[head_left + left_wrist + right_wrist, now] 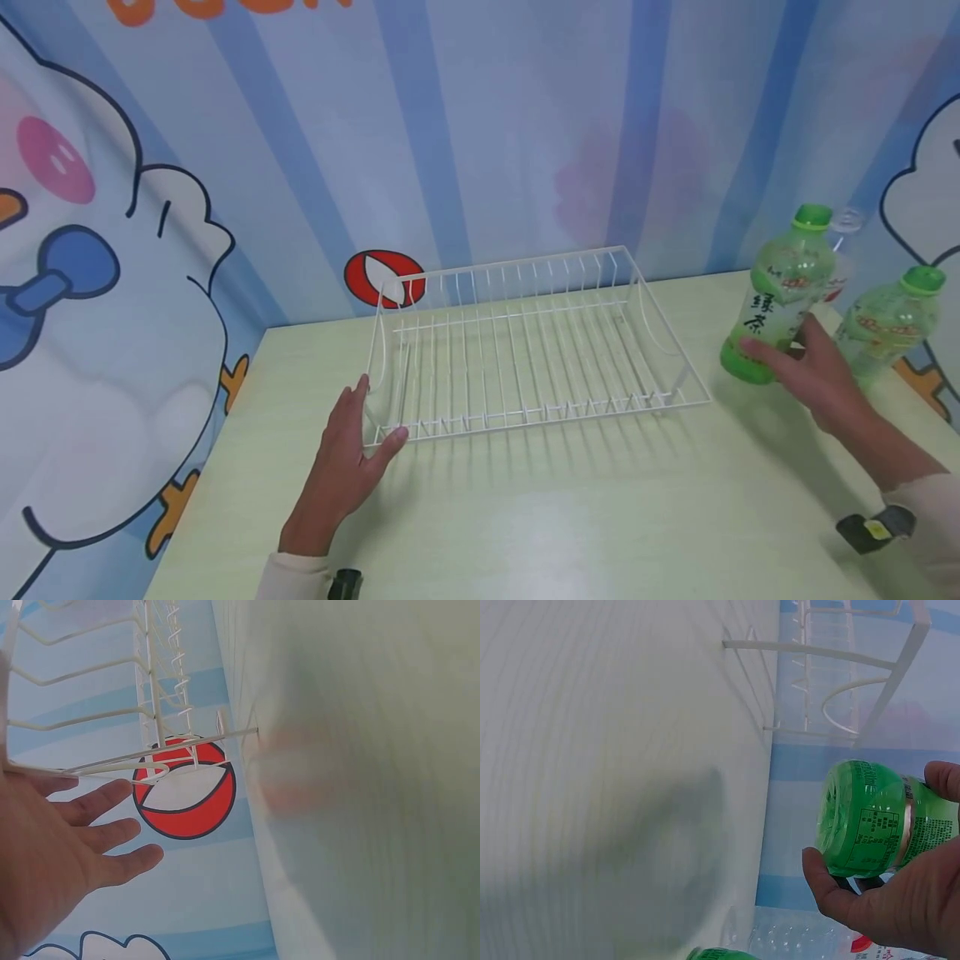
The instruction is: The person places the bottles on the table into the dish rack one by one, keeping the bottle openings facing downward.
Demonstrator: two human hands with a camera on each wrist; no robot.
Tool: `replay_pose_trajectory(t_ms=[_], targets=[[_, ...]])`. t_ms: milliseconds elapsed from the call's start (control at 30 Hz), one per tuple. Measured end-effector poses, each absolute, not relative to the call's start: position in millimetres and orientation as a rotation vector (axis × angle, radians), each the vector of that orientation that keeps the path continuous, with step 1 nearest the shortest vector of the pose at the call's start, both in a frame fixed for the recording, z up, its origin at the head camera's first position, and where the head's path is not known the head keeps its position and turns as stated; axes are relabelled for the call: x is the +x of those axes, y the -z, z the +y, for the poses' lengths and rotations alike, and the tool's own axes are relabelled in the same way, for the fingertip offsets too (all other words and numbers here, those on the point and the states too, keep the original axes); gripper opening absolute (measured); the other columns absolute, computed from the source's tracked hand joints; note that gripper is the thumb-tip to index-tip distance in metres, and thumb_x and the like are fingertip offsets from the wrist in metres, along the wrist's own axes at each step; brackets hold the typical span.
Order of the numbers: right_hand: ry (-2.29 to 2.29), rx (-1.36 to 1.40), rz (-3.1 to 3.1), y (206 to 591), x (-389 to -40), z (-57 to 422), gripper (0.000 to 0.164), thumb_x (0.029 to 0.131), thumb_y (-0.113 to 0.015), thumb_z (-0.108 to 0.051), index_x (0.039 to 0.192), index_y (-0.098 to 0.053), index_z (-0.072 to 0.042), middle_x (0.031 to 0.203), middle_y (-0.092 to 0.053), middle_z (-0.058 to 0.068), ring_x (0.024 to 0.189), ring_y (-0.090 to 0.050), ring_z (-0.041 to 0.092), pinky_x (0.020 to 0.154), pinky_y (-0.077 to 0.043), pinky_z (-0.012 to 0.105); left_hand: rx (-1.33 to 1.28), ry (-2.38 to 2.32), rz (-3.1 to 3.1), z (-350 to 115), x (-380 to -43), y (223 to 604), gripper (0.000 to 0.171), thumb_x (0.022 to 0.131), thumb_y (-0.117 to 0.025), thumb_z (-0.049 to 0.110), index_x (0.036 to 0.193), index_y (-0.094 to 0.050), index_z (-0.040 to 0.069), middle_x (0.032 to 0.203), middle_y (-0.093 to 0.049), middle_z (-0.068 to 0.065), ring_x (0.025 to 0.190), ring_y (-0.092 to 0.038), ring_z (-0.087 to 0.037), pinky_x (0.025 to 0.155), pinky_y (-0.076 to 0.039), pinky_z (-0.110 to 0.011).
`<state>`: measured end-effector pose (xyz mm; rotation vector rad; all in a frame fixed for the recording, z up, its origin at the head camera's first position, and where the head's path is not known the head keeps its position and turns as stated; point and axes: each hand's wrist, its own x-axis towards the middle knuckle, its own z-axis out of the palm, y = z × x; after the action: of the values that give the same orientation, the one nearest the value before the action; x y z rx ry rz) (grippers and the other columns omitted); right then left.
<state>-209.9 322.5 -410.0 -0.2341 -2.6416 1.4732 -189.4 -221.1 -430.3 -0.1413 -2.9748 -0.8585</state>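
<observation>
A white wire dish rack (540, 421) stands on the table, its slots facing up. My left hand (347, 462) is at the rack's left end, fingers straight and thumb spread along the front corner. Those spread fingers (101, 832) also show beside the rack's wires (82, 724) in the left wrist view. With my right hand (821, 379) I grip a green tea bottle (787, 279) low on its body. The bottle is slightly tilted, cap up, and its green base (847, 817) is raised off the table in the right wrist view.
Another green-capped bottle (892, 321) stands right of the held one. Behind them is a clear bottle (846, 229) with a red and white label, partly hidden. A blue striped wall (510, 150) with cartoon figures rises behind the pale table (570, 517).
</observation>
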Motion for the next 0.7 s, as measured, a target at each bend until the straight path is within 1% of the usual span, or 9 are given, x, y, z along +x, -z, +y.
replay_pose_trajectory(t_ms=[100, 200, 233, 300, 367, 567, 600, 700], targets=[[-1.448, -0.204, -2.633, 406.4, -207.9, 320.8, 0.082, 0.089, -0.055, -0.049, 0.149, -0.015, -0.011, 0.142, -0.031, 0.024, 0.118, -0.038, 0.036, 0.082, -0.041, 0.039, -0.136, 0.863, -2.975, -220.4, -189.1, 429.1, 0.096, 0.083, -0.047, 0.069, 0.152, -0.002, 0.022, 0.156, -0.007, -0.013, 0.14, -0.01, -0.035, 0.103, -0.019, -0.065], [-1.442, -0.193, -2.612, 403.3, -206.6, 319.5, 0.078, 0.089, -0.057, -0.047, 0.149, -0.018, -0.014, 0.14, -0.033, 0.021, 0.113, -0.042, 0.027, 0.077, -0.043, 0.027, -0.131, 0.869, -2.978, -219.6, -188.8, 428.1, 0.093, 0.085, -0.051, 0.063, 0.152, -0.001, 0.022, 0.156, -0.007, -0.013, 0.14, -0.01, -0.035, 0.103, -0.019, -0.065], [-1.432, -0.196, -2.601, 402.3, -206.2, 319.0, 0.077, 0.089, -0.057, -0.046, 0.149, -0.019, -0.015, 0.14, -0.034, 0.02, 0.11, -0.043, 0.023, 0.075, -0.042, 0.024, -0.13, 0.869, -2.979, -219.3, -188.9, 428.1, 0.093, 0.085, -0.053, 0.061, 0.152, -0.001, 0.022, 0.156, -0.007, -0.013, 0.14, -0.01, -0.035, 0.103, -0.019, -0.065], [-1.408, -0.205, -2.581, 400.1, -205.4, 317.3, 0.076, 0.089, -0.058, -0.046, 0.148, -0.021, -0.016, 0.139, -0.036, 0.02, 0.108, -0.043, 0.02, 0.073, -0.042, 0.022, -0.126, 0.87, -2.982, -218.9, -188.9, 428.2, 0.092, 0.086, -0.055, 0.057, 0.152, -0.001, 0.022, 0.156, -0.007, -0.013, 0.14, -0.011, -0.035, 0.103, -0.019, -0.065], [-1.384, -0.211, -2.559, 397.3, -204.3, 315.0, 0.075, 0.088, -0.06, -0.045, 0.148, -0.023, -0.018, 0.139, -0.037, 0.02, 0.108, -0.044, 0.021, 0.073, -0.042, 0.023, -0.125, 0.867, -2.982, -218.9, -188.8, 428.5, 0.091, 0.087, -0.056, 0.054, 0.152, 0.0, 0.022, 0.155, -0.007, -0.013, 0.14, -0.011, -0.035, 0.102, -0.02, -0.065], [-1.345, -0.174, -2.53, 387.5, -201.4, 308.3, 0.071, 0.089, -0.06, -0.043, 0.147, -0.025, -0.026, 0.14, -0.038, 0.019, 0.113, -0.042, 0.029, 0.075, -0.041, 0.027, -0.144, 0.859, -2.958, -220.0, -188.8, 430.1, 0.091, 0.087, -0.057, 0.053, 0.152, 0.0, 0.021, 0.155, -0.01, -0.013, 0.138, -0.015, -0.034, 0.102, -0.023, -0.063], [-1.341, -0.169, -2.534, 386.1, -200.9, 307.6, 0.071, 0.089, -0.06, -0.043, 0.147, -0.024, -0.027, 0.141, -0.037, 0.019, 0.115, -0.041, 0.031, 0.076, -0.041, 0.03, -0.149, 0.859, -2.954, -220.1, -188.9, 430.3, 0.091, 0.087, -0.057, 0.053, 0.152, -0.001, 0.021, 0.155, -0.011, -0.012, 0.138, -0.015, -0.034, 0.102, -0.023, -0.063], [-1.345, -0.146, -2.549, 381.4, -200.0, 305.9, 0.072, 0.089, -0.058, -0.044, 0.148, -0.02, -0.027, 0.142, -0.035, 0.02, 0.119, -0.04, 0.039, 0.081, -0.042, 0.044, -0.159, 0.859, -2.944, -219.7, -189.0, 430.7, 0.091, 0.087, -0.056, 0.053, 0.152, -0.001, 0.021, 0.154, -0.012, -0.012, 0.138, -0.016, -0.033, 0.103, -0.023, -0.063]])
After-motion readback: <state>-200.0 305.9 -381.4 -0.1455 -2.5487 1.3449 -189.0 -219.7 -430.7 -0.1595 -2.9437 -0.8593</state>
